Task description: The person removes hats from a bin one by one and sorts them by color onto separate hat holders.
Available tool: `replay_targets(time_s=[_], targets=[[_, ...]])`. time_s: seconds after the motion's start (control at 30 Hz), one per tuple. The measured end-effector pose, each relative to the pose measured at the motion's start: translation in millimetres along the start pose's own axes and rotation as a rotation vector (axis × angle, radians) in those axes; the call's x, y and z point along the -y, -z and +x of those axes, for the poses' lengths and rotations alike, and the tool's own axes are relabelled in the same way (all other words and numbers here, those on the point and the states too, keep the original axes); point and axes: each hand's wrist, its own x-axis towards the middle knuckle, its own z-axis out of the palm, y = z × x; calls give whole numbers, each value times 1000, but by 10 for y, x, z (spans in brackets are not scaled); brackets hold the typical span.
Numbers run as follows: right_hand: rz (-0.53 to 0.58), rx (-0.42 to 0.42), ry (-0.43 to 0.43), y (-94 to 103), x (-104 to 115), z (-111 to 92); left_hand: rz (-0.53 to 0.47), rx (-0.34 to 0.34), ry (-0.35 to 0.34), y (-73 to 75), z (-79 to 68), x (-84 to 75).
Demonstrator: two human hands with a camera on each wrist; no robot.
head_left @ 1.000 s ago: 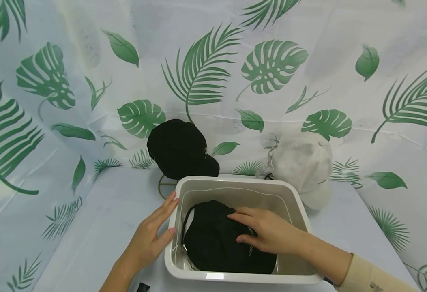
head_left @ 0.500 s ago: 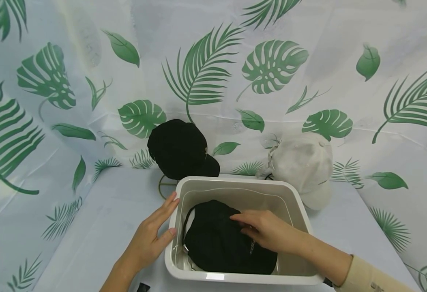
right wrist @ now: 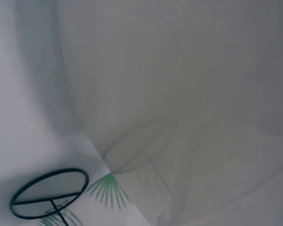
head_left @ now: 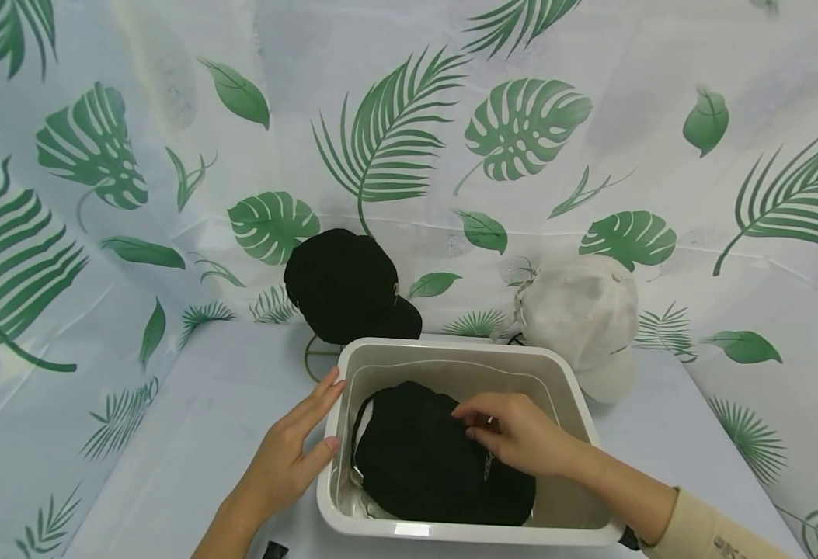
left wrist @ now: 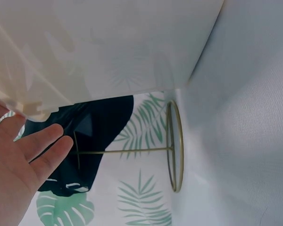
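Observation:
A black cap (head_left: 415, 458) with small light lettering lies inside a white plastic tub (head_left: 443, 532). Something whitish shows at the cap's left edge. My right hand (head_left: 520, 435) reaches over the tub's right side and pinches the top of this cap, thumb and fingers drawn together. My left hand (head_left: 290, 450) rests against the tub's left rim with its fingers straight. In the left wrist view, the left hand's fingers (left wrist: 47, 146) lie by the tub's rim. The right wrist view shows the tub's outer wall (right wrist: 179, 70), but not the hand.
Behind the tub, a second black cap (head_left: 342, 287) sits on a gold wire stand (left wrist: 175, 146) at left. A cream cap (head_left: 579, 310) is at back right; a dark wire stand base (right wrist: 49, 193) shows in the right wrist view. Leaf-printed cloth (head_left: 395, 116) surrounds the white table (head_left: 241, 373).
My right hand's fingers have closed together on the black cap and moved slightly right. The cap has shifted a little right with them. The left hand has stayed at the rim.

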Motion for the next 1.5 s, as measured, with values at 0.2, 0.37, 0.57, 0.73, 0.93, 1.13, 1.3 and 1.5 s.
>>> replay_targets(time_s=[0.2, 0.37, 0.57, 0.73, 0.93, 1.13, 1.3, 1.5], targets=[[27, -31, -34, 22, -1, -1, 5, 8, 5, -2, 5, -6], [31, -65, -16, 48, -1, -6, 11, 16, 6, -7, 7, -5], [28, -116, 28, 71, -1, -14, 12, 20, 8, -17, 11, -6], [43, -129, 32, 104, 21, -20, 12, 11, -4, -29, 9, 2], [55, -141, 7, 185, 63, -26, 22, 9, -7, -39, 12, 5], [60, -152, 5, 300, 104, -21, 15, 9, -6, -35, 10, -8], [56, -153, 16, 381, 139, 10, 9, -2, -18, -19, 3, 2], [48, -156, 17, 472, 197, 36, 7, 4, -14, -13, 0, 22]])
